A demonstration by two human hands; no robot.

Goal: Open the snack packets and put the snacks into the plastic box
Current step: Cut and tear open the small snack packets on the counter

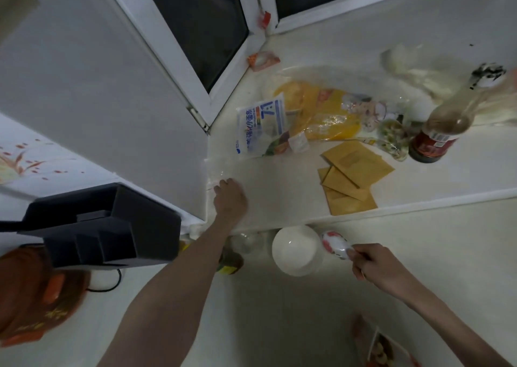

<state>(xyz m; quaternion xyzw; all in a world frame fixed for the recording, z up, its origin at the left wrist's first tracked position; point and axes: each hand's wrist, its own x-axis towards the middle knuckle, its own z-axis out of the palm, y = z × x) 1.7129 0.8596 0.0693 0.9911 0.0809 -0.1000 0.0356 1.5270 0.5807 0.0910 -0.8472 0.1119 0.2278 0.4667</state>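
White windowsill ledge under a dark window, littered with bags. On it, the left hand reaches forward, fingers touching what seems a clear plastic box, though its outline is too faint to confirm. Nearer and lower, the right hand pinches one end of a red-and-white snack packet, whose long axis points up-left toward the box.

A white snack packet marked with red patches is seen near a plain white bowl. Farther off, tan envelopes, a yellow bag, and a white packet printed in blue are shown. A red label is borne by the brown bottle.
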